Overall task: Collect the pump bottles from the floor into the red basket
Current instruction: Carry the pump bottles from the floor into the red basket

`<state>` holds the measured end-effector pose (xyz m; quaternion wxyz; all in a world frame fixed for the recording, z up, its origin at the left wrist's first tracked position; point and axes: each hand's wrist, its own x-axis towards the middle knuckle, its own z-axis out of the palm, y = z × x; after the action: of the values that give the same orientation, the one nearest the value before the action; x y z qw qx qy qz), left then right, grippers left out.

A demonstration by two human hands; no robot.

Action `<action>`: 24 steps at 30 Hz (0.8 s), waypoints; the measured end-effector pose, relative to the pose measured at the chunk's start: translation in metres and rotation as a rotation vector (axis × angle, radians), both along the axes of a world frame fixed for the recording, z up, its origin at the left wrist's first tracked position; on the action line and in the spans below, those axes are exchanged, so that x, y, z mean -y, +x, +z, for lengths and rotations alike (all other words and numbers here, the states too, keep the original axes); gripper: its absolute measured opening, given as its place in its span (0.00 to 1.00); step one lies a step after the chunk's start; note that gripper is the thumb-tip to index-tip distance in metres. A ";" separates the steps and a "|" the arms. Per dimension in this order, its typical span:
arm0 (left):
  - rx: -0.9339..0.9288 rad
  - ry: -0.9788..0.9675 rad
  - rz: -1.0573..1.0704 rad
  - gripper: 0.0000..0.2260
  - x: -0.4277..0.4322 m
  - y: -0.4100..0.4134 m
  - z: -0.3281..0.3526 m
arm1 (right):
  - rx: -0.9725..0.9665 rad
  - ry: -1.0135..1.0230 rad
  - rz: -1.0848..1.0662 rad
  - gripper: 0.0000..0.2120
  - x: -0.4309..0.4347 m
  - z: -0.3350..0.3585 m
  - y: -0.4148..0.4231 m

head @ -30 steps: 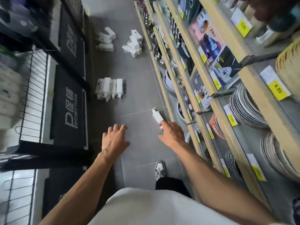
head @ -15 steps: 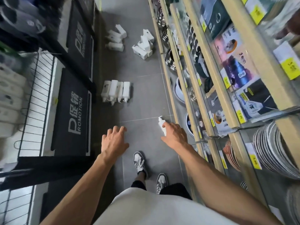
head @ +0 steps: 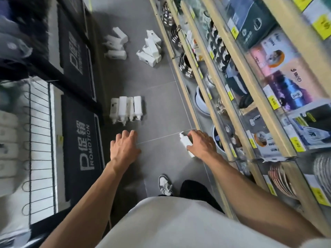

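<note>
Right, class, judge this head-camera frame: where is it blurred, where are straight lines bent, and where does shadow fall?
Head view: motion blur smears the top-left corner and the top-right price tags; wide-angle distortion fans the shelf rails; the row of pump bottles is sharper; shadow darkens the floor beside the promotion mats.

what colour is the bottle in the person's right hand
White. The pump bottle gripped by the right hand shows plainly in the head view, against the grey floor.
</note>
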<state>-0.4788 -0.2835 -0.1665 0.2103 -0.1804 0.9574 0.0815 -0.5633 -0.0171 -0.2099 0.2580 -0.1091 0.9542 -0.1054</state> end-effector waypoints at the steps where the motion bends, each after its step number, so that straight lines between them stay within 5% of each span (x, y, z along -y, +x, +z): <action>1: 0.005 -0.001 -0.015 0.28 0.003 -0.008 -0.002 | 0.011 0.005 -0.010 0.22 0.001 -0.003 -0.004; 24: 0.186 0.016 -0.028 0.31 0.043 -0.219 -0.103 | 0.207 0.163 0.009 0.24 0.010 -0.118 -0.164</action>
<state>-0.6977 -0.3262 -0.2690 0.3008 -0.1720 0.9355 0.0693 -0.7278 -0.0269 -0.3280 0.3634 -0.0805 0.9274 -0.0370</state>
